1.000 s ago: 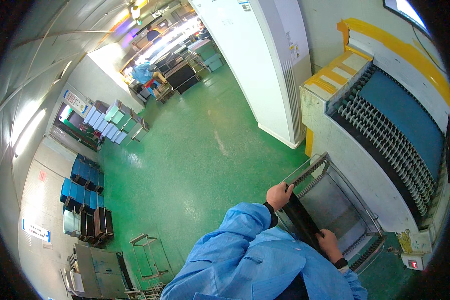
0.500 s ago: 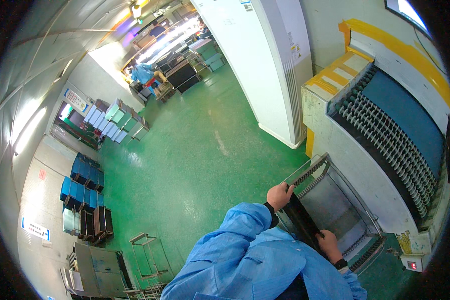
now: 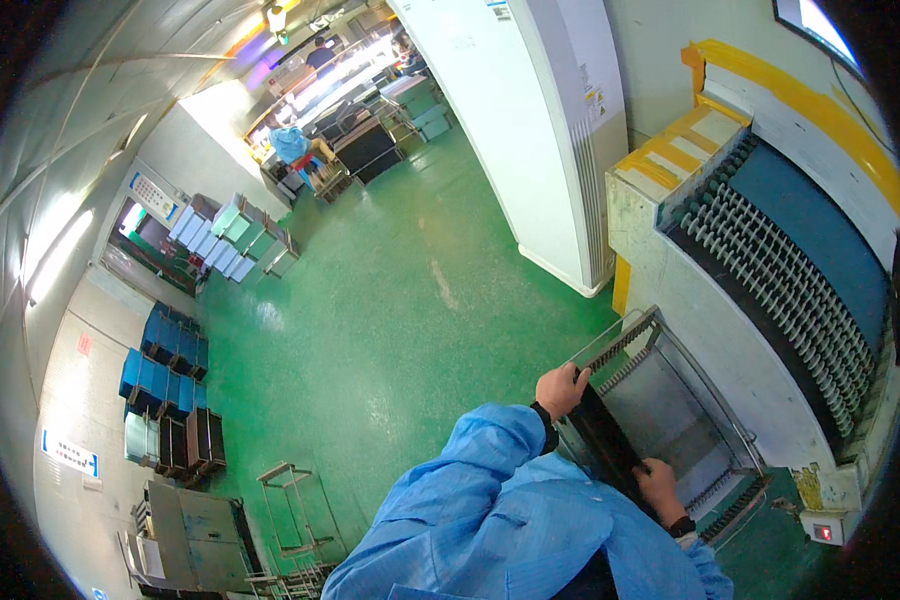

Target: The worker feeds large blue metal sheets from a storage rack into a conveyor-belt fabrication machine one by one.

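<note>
Long black straight-edged slab (image 3: 607, 440), held in both hands (image 3: 562, 391), along a metal rack (image 3: 670, 400), toothed rails (image 3: 737, 507)

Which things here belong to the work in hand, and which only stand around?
In hand:
- dark panel, held by left hand and right hand
- metal rack, by the hands

Around:
- tall white unit
- blue stacks
- roller machine, untouched; role unclear

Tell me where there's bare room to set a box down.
Widest is the green floor between the stacked blue bins on the left and the tall white unit. It's crowded at lower right: the metal rack stands close beside the roller machine, with the left hand and right hand holding a long black piece at the rack's left side.
</note>
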A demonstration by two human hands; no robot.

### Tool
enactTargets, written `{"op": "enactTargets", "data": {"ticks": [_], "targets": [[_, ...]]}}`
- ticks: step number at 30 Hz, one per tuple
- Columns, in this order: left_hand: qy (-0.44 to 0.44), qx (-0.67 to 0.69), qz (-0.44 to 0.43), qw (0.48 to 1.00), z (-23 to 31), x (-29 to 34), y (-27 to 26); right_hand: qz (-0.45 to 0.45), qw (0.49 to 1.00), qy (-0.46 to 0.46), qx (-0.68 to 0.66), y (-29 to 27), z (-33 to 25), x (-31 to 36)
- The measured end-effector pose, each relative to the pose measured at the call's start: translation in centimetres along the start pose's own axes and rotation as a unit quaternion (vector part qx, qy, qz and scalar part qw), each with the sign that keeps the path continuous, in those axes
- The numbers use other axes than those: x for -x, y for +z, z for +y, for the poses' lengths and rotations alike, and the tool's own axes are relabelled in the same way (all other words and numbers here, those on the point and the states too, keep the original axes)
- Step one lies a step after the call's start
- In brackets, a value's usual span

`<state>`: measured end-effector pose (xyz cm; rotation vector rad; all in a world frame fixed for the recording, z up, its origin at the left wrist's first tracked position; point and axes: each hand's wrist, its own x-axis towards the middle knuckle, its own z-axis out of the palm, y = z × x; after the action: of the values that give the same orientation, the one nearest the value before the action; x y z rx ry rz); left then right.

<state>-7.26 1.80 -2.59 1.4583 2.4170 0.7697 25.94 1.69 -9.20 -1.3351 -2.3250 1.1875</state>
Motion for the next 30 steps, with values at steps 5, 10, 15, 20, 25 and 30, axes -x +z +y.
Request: {"op": "enactTargets", "data": {"ticks": [5,10,15,20,25,30], "targets": [[-0.002,0.010,-0.012,1.000,0.0,0.2,-0.3,0.025,1.000,-0.005,0.009,0.2,0.0,0.3],[0.042,0.042,0.083,0.995,-1.6,1.0,0.4,0.023,0.999,-0.010,0.046,0.1,-1.0,0.5],[0.075,-0.126,0.065,0.987,-1.6,0.6,-0.2,0.006,0.995,-0.027,0.096,-0.9,-2.8,0.9],[0.012,-0.129,0.053,0.990,-1.5,1.2,-0.1,-0.007,0.982,-0.058,0.179,-1.2,-2.8,0.7],[-0.018,-0.105,0.013,0.994,-1.8,0.9,0.4,0.042,0.978,-0.091,0.182,-6.4,-8.4,2.0],[-0.037,-0.043,0.025,0.998,-1.9,1.0,1.0,0.045,0.980,-0.076,0.179,-13.0,-13.1,4.0]]}}
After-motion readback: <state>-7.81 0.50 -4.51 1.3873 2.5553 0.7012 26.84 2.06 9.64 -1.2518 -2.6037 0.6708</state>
